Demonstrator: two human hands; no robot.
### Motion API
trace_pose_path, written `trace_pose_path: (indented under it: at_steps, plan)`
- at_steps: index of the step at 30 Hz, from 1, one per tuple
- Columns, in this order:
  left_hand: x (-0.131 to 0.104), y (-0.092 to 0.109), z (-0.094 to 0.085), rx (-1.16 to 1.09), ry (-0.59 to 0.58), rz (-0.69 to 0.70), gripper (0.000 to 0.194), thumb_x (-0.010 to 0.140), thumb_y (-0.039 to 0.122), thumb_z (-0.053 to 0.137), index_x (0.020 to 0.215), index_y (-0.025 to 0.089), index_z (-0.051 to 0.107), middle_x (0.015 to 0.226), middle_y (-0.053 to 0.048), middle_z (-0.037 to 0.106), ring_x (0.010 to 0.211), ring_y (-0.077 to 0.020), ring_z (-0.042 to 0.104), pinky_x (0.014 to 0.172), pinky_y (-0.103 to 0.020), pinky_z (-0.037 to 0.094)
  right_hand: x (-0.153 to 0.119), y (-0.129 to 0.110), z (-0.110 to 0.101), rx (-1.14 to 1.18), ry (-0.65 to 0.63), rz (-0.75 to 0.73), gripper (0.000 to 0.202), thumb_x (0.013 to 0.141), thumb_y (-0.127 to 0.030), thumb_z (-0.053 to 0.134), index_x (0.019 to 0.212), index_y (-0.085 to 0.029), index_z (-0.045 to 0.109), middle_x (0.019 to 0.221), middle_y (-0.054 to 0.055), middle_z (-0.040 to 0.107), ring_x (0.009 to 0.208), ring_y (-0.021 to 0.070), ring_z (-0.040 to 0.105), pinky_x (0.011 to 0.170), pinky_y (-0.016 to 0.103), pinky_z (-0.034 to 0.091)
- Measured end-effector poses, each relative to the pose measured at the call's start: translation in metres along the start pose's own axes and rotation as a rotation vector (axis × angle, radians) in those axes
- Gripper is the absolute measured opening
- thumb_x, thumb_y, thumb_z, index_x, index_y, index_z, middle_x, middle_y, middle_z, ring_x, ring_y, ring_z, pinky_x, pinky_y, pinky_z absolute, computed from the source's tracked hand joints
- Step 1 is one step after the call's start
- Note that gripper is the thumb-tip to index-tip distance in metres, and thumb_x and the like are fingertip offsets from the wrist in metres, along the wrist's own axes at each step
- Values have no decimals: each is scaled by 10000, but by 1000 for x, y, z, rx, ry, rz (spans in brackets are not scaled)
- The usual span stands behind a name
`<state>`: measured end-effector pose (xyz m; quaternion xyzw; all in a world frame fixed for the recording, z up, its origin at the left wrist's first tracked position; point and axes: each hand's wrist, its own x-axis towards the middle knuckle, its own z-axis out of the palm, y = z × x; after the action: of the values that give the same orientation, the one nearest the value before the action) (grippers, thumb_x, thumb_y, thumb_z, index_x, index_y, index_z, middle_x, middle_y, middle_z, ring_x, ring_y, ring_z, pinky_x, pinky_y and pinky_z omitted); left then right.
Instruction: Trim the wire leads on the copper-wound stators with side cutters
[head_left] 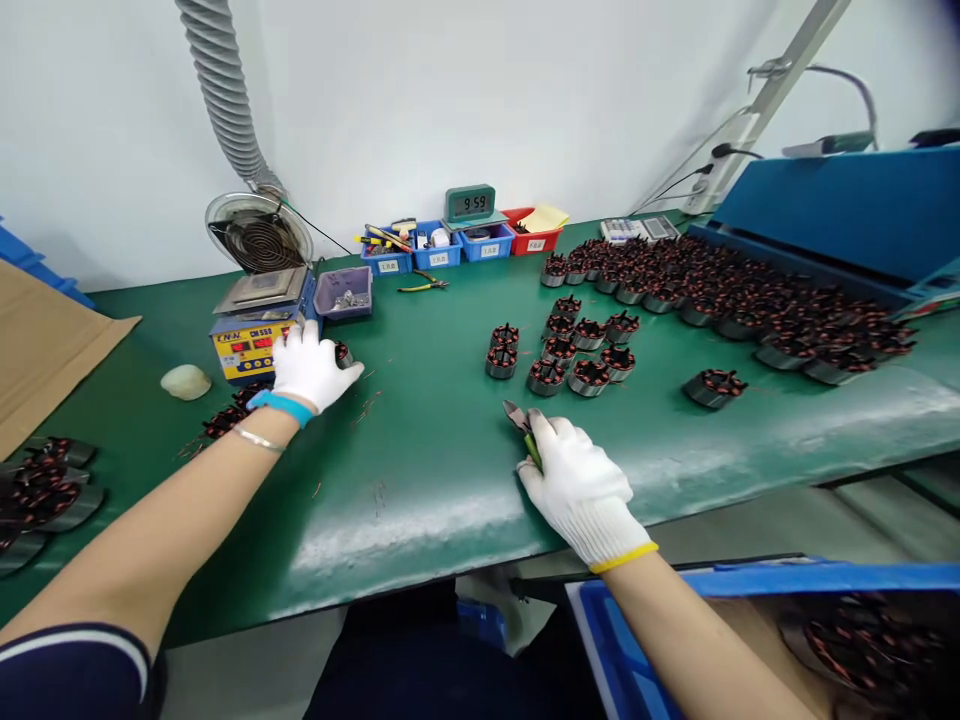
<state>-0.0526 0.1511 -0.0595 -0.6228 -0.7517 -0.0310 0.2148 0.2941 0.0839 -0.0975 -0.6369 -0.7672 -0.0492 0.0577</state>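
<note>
My left hand (309,368), in a white glove, is at the front right corner of a blue and yellow soldering station (251,345). Its fingers and thumb are around a motor stator (343,355) with copper windings, largely hidden behind the hand. My right hand (581,480), also gloved, rests low over the green table and grips green-handled cutting pliers (519,418), jaws pointing away from me. Just beyond the pliers stands a loose group of stators (546,378). More stators (232,412) lie partly hidden behind my left wrist.
Many stators (697,285) fill the back right, beside a blue bin (840,215). One stator (714,388) stands apart. Tool boxes (439,248), a clock (470,204) and yellow-handled pliers (422,286) are at the back. A fume fan (259,232) stands left; wire scraps (367,405) lie mid-table.
</note>
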Motion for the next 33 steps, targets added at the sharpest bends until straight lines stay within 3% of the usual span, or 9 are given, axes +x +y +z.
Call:
trace_pose_path:
  at_steps: [5,10,12,15,18,23,26,29,33]
  plan:
    - [19,5,8,-43,-22,134,363,818,390,478,946,121,684,1398,-177,437,1373,-401,227,1090,-557,197,-2,4,1,-6,33,8,554,831,-379,528,1343,-195,422,1108,107,554,904,260,553,635,328,419]
    - [-33,32,-11,-269,-25,692,248,805,340,525,926,184,675,1531,-93,265,1402,-362,216,1103,-504,270,-1,4,3,23,77,-10,524,807,-360,551,1290,-174,474,1080,105,569,923,281,542,700,368,433]
    - [-58,41,-21,-372,-24,813,246,796,250,512,984,224,668,1548,-61,233,1404,-350,229,1103,-511,279,0,6,3,50,83,-19,525,810,-365,548,1287,-155,484,1092,116,574,937,295,541,737,393,441]
    - [-86,46,-40,-541,-47,735,409,783,182,474,1170,249,589,1548,-56,238,1390,-303,286,1108,-479,306,-3,9,0,168,165,-54,589,809,-402,565,1316,-122,463,1219,151,538,1046,319,518,870,435,428]
    - [-102,46,-55,-690,-189,570,640,775,318,534,1386,236,365,1515,-70,312,1349,-265,371,1095,-415,365,-9,4,-9,413,238,-126,617,803,-440,583,1327,-143,446,1336,147,471,1178,302,470,966,421,402]
    - [-114,66,-57,-691,-380,481,1091,574,648,681,1450,158,254,1388,-138,468,1217,-326,508,992,-408,464,-14,-30,-22,618,-184,-201,461,747,-505,652,1122,-248,578,1105,29,613,932,204,602,755,315,459]
    - [-117,83,-47,-697,-353,437,971,648,585,632,1440,142,287,1247,-134,574,1091,-311,591,898,-391,502,-9,-50,-22,552,-230,-296,247,850,-450,542,923,-230,630,913,7,640,817,166,597,648,267,391]
    - [-119,93,-38,-737,-303,392,781,719,439,547,1411,138,347,1227,-126,587,1072,-295,604,892,-381,499,-4,-56,-20,489,-195,-349,225,897,-352,463,807,-216,618,812,-2,632,750,148,575,594,266,322]
    - [-120,93,-33,-771,-302,391,800,677,391,556,1411,153,346,1201,-112,591,1018,-293,620,862,-388,511,-4,-51,-18,401,-215,-342,220,893,-356,465,788,-222,606,818,-12,633,745,147,565,579,273,281]
